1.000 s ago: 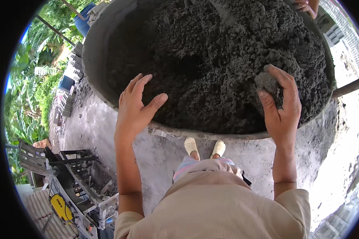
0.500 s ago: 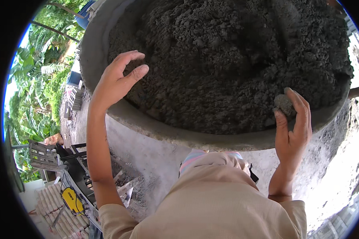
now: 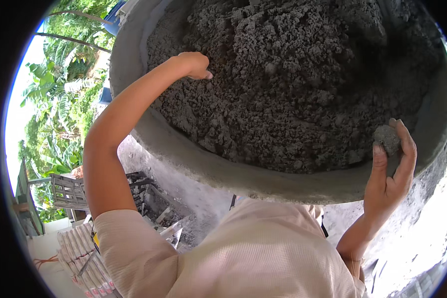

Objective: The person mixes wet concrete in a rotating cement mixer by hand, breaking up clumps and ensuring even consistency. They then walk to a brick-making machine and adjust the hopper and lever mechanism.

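Far left: banana-like plants (image 3: 52, 119), green, broad-leaved, in bright light. Below them, a slatted wooden rack (image 3: 69, 192), weathered grey. Lower left: a pile of pale sacks (image 3: 82, 256), laid in rows. Upper left: one blue drum (image 3: 115, 19), partly hidden by the pan's rim.

Left of centre: the person's left hand (image 3: 193, 64), arm bent at the elbow and reaching across the rim, the hand over the left part of the mix. Fingers curl downward, out of sight (whether they grip anything, or touch the mix, cannot be told).

Centre: one large round mixing pan (image 3: 198, 174), grey, its wall thickly coated. Contents: crumbly dark-grey mortar mix (image 3: 278, 79), heaped and uneven. Below the near rim, the person's beige ribbed shirt (image 3: 263, 243).

Right: one rounded lump of grey mortar (image 3: 386, 140), just inside the near right wall, pinched between the thumb and fingers of the right hand (image 3: 393, 161), the grip narrowed to the lump's width.
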`<state>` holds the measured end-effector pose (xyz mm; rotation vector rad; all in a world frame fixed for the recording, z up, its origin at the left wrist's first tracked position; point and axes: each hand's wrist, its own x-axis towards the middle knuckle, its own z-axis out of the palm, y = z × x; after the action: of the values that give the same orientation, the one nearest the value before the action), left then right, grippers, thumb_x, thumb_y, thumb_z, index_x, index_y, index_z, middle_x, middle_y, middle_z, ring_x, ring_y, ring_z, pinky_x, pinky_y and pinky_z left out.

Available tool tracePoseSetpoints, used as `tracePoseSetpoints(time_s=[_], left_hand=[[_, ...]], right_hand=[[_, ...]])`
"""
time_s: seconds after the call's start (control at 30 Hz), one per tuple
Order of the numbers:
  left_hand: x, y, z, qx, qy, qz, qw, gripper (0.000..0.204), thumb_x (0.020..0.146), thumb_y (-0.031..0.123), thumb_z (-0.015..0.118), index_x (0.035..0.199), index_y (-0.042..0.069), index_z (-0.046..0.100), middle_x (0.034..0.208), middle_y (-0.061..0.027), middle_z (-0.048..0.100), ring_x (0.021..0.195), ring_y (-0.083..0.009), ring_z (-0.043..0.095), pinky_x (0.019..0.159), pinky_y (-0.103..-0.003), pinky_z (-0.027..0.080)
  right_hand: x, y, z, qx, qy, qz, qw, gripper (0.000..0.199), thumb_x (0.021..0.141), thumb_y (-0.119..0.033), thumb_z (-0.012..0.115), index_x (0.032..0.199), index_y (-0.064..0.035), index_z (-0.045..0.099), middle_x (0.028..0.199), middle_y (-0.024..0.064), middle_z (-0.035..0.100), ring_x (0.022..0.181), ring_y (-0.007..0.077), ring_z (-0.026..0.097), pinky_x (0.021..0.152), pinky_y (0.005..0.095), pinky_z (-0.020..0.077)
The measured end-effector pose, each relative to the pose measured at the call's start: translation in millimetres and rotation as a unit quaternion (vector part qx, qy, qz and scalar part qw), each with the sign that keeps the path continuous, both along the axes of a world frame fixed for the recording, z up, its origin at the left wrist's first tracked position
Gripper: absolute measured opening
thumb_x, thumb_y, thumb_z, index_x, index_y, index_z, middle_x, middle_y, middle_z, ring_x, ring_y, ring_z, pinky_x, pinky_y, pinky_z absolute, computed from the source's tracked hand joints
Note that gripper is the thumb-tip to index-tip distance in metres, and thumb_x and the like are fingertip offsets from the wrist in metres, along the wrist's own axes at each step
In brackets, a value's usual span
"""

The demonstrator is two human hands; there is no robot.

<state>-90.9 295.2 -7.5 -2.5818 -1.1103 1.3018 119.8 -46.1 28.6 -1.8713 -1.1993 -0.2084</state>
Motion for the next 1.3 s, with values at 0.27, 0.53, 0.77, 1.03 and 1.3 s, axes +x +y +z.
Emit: tracePoseSetpoints(time_s=[0.27,0.53,0.77,1.03,1.3], left_hand=[[-11,-2,-50,-0.079,-0.090,-0.069,0.990,0.039,0.080,0.041,0.054,0.087,0.003,0.056,0.084,-0.0138,0.058,0.080,-0.0297,0.057,0.069,-0.042,0.045],[78,-24,-91,0.054,-0.357,-0.322,0.875,0.035,0.074,0.024,0.063,0.097,0.003,0.049,0.085,-0.0115,0.052,0.075,-0.0254,0.056,0.058,-0.034,0.047],[83,-17,-112,0.058,-0.269,-0.310,0.910,0.032,0.069,0.018,0.067,0.091,0.002,0.050,0.086,-0.0113,0.049,0.074,-0.0256,0.056,0.058,-0.035,0.047],[75,-81,-74,-0.166,-0.419,-0.137,0.882,0.039,0.070,0.022,0.065,0.100,0.002,0.052,0.093,-0.0121,0.046,0.080,-0.0245,0.052,0.069,-0.034,0.044],[75,-175,-49,-0.661,-0.176,0.027,0.729,0.039,0.088,0.024,0.047,0.121,0.005,0.044,0.111,-0.0103,0.049,0.102,-0.0203,0.048,0.087,-0.030,0.039]], right_hand=[[2,4,-1,-0.005,0.017,-0.036,0.999,0.032,0.077,-0.006,0.059,0.107,-0.0011,0.051,0.104,0.0134,0.056,0.097,0.0244,0.054,0.082,0.0319,0.0424],[-3,4,4,-0.009,0.038,-0.081,0.996,0.031,0.076,-0.006,0.058,0.107,-0.0009,0.052,0.103,0.0129,0.055,0.095,0.0242,0.054,0.082,0.0322,0.0410],[-7,0,6,-0.026,0.043,-0.092,0.994,0.031,0.077,-0.007,0.058,0.107,-0.0011,0.051,0.102,0.0133,0.055,0.095,0.0265,0.054,0.082,0.0331,0.0412],[-4,3,2,-0.005,0.053,-0.069,0.996,0.032,0.077,-0.009,0.058,0.107,-0.0027,0.050,0.103,0.0134,0.055,0.095,0.0266,0.053,0.081,0.0328,0.0419],[2,-2,1,-0.008,0.051,-0.065,0.997,0.031,0.077,-0.008,0.058,0.107,-0.0030,0.051,0.101,0.0135,0.055,0.093,0.0272,0.054,0.079,0.0322,0.0424]])
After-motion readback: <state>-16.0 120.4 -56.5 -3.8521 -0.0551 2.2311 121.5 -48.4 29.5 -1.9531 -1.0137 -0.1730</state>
